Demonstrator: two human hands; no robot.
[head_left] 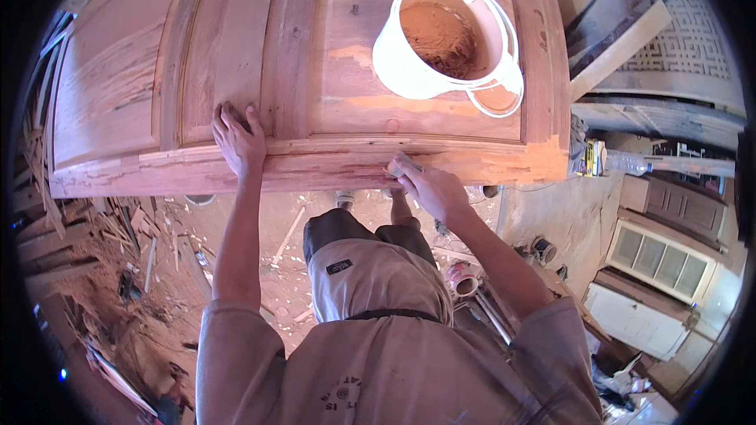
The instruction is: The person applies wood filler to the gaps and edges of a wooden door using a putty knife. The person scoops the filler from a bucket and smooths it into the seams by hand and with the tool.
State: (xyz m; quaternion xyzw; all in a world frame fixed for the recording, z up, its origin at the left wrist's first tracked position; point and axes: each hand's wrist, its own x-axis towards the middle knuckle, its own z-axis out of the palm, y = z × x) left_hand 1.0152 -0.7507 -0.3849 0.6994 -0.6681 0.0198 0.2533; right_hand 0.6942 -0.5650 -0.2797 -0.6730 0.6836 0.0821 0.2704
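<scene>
A wooden panel door [236, 47] lies flat before me, its near edge rail streaked with orange-brown filler. On that rail and the frame beside it, my left hand [239, 142] rests with its fingers lying flat, holding nothing. My right hand [435, 189] is closed on a small greyish flat piece [406, 164], pressed against the near rail; its exact kind is not clear. A white plastic bucket [409, 63] stands on the door's right part, with orange-brown powder [441, 31] inside. Against the bucket's near right side sits a round lid-like piece [498, 97] with orange residue.
Wood scraps [146, 244] and shavings litter the floor at left. Below my right forearm lies a pinkish-red can [463, 277]. Boards [622, 47] lean beyond the door's right end, near a clear plastic bottle [628, 163]. A white-framed glazed panel [660, 260] stands at far right.
</scene>
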